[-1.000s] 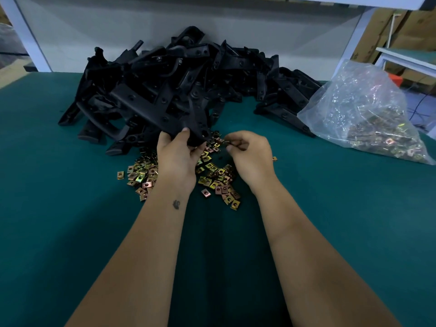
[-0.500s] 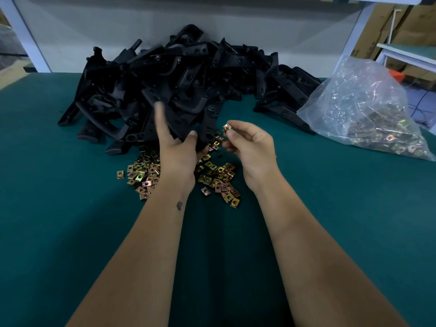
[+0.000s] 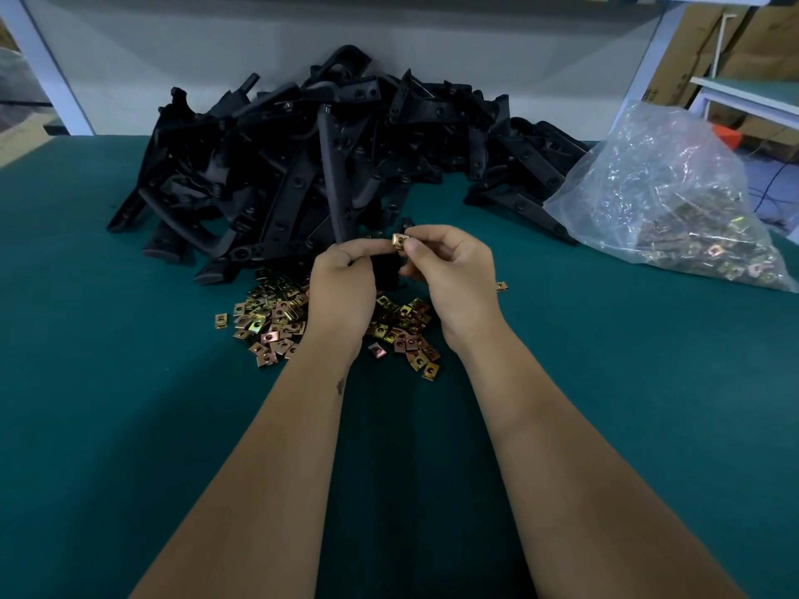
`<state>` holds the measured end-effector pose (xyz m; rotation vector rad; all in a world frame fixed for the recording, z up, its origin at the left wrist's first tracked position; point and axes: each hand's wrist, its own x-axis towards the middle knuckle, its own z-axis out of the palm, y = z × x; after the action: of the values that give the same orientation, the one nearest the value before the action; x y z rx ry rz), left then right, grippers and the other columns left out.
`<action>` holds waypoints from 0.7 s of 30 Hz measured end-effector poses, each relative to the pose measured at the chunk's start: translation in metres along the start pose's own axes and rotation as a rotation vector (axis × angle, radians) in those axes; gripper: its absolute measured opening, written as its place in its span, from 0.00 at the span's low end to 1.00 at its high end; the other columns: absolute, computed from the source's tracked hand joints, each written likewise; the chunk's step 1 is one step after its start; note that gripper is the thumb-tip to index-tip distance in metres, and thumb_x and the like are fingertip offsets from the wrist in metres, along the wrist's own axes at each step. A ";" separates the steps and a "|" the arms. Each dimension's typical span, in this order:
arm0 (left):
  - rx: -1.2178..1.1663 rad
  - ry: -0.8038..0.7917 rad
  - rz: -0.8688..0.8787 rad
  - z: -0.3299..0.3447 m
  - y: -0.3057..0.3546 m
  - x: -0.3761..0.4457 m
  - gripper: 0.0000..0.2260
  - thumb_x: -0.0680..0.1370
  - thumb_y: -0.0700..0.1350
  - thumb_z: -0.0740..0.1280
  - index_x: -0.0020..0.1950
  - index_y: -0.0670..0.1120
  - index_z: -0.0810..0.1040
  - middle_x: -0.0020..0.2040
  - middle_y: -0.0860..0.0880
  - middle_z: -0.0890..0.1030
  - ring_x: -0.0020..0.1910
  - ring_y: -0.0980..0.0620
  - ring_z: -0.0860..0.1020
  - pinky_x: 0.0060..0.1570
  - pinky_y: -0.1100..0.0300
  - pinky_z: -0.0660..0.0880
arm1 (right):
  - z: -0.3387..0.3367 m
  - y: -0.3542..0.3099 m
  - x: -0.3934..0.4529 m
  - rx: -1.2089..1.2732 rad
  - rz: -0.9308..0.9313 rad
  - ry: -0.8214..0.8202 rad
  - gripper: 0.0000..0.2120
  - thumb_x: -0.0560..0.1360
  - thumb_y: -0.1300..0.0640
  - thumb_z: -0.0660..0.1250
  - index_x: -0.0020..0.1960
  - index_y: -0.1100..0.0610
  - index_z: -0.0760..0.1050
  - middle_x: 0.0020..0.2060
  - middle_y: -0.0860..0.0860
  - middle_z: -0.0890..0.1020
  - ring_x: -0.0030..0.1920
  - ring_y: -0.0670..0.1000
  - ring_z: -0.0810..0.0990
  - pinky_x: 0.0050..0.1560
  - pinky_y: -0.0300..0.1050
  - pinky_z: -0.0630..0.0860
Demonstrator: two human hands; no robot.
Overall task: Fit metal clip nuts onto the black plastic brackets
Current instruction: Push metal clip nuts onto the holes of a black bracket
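1. The right hand point(image 3: 449, 270) pinches one clip nut point(image 3: 400, 241) between thumb and forefinger, its flat face with the hole turned toward the camera, above the counter point(image 3: 129, 425).
2. The left hand point(image 3: 341, 278) is curled round one black bracket point(image 3: 335, 183), gripping it near its lower end; the bracket stands nearly upright, its top reaching up in front of the heap.
3. The nut sits just beside the left fingertips, at the bracket's gripped end. Whether it has started onto the plastic I cannot tell, since the hands hide the edge.
4. To do this step well, I judge the open mouth of the nut should face the bracket's edge squarely, then slide straight on until its hole lines up with the bracket's hole. Keep the left grip firm so the long bracket does not swing. A skewed nut would likely jam or spring off.
5. Counts: one nut in hand, one bracket in hand.
6. Loose clip nuts point(image 3: 268, 326) lie under and around the wrists, several dozen, too overlapped for an exact count; one stray nut point(image 3: 501, 287) lies apart to the right.
7. The pile of brackets point(image 3: 302, 136) behind holds a couple of dozen at a guess, tangled.
8. One clear plastic bag point(image 3: 666, 196) of more nuts rests at the right.
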<state>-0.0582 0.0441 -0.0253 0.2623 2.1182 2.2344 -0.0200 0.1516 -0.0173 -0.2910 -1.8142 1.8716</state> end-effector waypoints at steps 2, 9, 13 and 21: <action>-0.049 0.008 -0.036 -0.001 0.001 0.001 0.19 0.80 0.35 0.58 0.43 0.52 0.86 0.59 0.44 0.81 0.60 0.48 0.79 0.65 0.46 0.74 | 0.001 0.000 0.000 -0.013 -0.011 0.003 0.07 0.77 0.66 0.68 0.46 0.55 0.81 0.38 0.47 0.84 0.33 0.42 0.80 0.40 0.34 0.77; -0.068 -0.018 0.003 -0.002 0.007 -0.003 0.10 0.68 0.45 0.68 0.39 0.57 0.86 0.61 0.43 0.78 0.66 0.45 0.75 0.68 0.47 0.70 | 0.003 0.001 -0.001 -0.011 -0.003 0.001 0.07 0.77 0.65 0.68 0.46 0.55 0.82 0.37 0.50 0.84 0.37 0.45 0.81 0.42 0.38 0.78; -0.056 -0.077 0.050 -0.003 0.003 -0.001 0.12 0.67 0.46 0.73 0.49 0.56 0.86 0.60 0.45 0.80 0.67 0.46 0.74 0.69 0.47 0.70 | 0.003 0.001 -0.001 0.043 0.022 0.006 0.07 0.76 0.66 0.68 0.45 0.57 0.82 0.35 0.49 0.84 0.36 0.44 0.81 0.40 0.37 0.79; -0.039 -0.116 0.089 -0.004 -0.001 0.003 0.10 0.74 0.42 0.75 0.52 0.55 0.85 0.60 0.45 0.81 0.62 0.51 0.78 0.67 0.51 0.73 | 0.002 0.000 0.001 0.114 0.091 -0.007 0.07 0.76 0.66 0.68 0.44 0.57 0.82 0.34 0.49 0.83 0.35 0.45 0.79 0.42 0.41 0.78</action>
<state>-0.0615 0.0406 -0.0267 0.4814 2.0408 2.2451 -0.0220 0.1501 -0.0169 -0.3310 -1.7173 2.0319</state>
